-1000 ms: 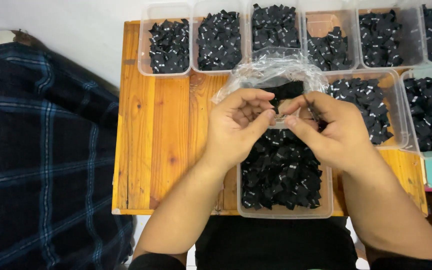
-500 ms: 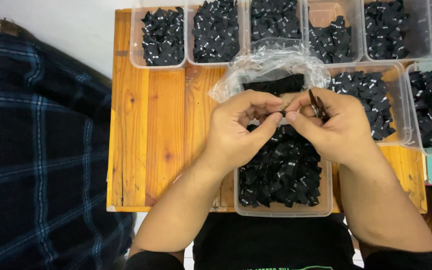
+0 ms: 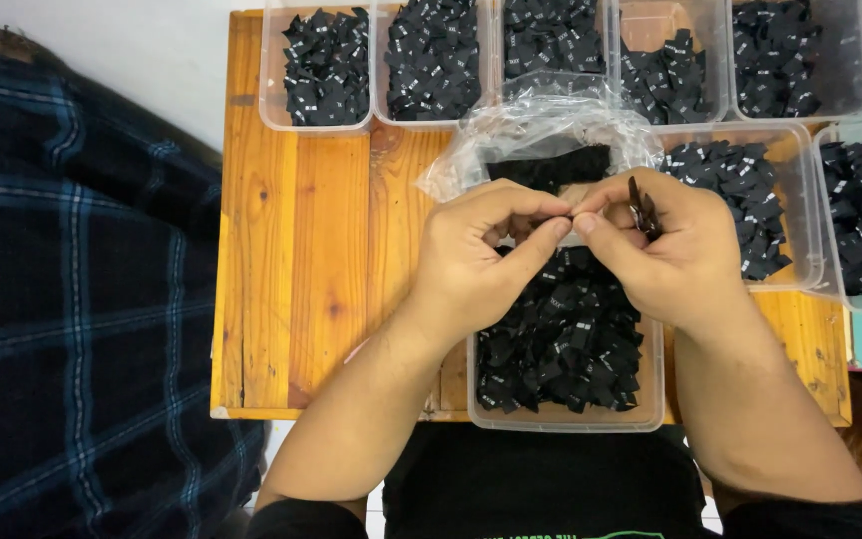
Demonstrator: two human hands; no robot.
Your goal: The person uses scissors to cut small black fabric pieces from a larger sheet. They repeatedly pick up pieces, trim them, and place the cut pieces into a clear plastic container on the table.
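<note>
My left hand (image 3: 481, 255) and my right hand (image 3: 665, 250) meet fingertip to fingertip above a clear plastic tub (image 3: 655, 384) full of small black fabric labels (image 3: 561, 344). The right hand grips a thin stack of black labels (image 3: 641, 208) between thumb and fingers. The left hand's thumb and forefinger pinch at the edge of that stack; what they hold is hidden. A crumpled clear plastic bag (image 3: 541, 135) with more black labels lies just beyond the hands.
A wooden table (image 3: 301, 260) carries a row of clear tubs of black labels (image 3: 316, 70) along its far edge and more tubs (image 3: 730, 190) at the right. A dark plaid cloth (image 3: 62, 299) lies to the left of the table.
Both hands have stayed together over the tub, shifting slightly away from me. The stack of labels in the right hand now stands up more plainly between its fingers.
</note>
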